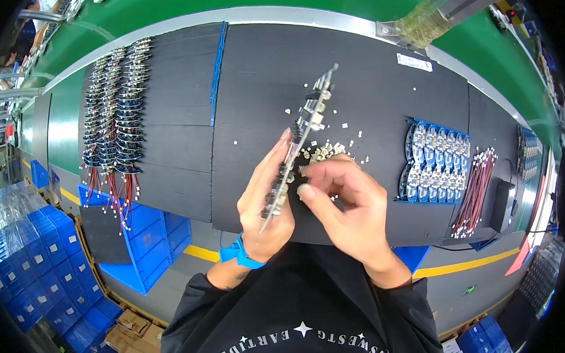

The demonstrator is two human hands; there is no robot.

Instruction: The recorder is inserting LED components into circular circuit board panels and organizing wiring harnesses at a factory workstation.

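My left hand (258,204), with a blue band (240,254) on its wrist, grips a circuit board panel (308,120). The panel stands nearly edge-on to the view, tilted, with small components along its faces. Close beside its right side is my right hand (357,215), fingers curled and thumb and forefinger drawn near each other. Whatever sits between those fingertips is too small to make out. Just beyond that hand lies a loose pile of small white connectors (325,152), some scattered singly over the black mat (262,67).
At left, stacked boards (117,104) stand in rows with red-black wires (109,183) hanging over the edge. Blue board panels (435,162), a wire bundle (474,193) and a black device (503,206) lie at right. A metal post (424,24) rises at the back. Blue crates (148,246) stand below left.
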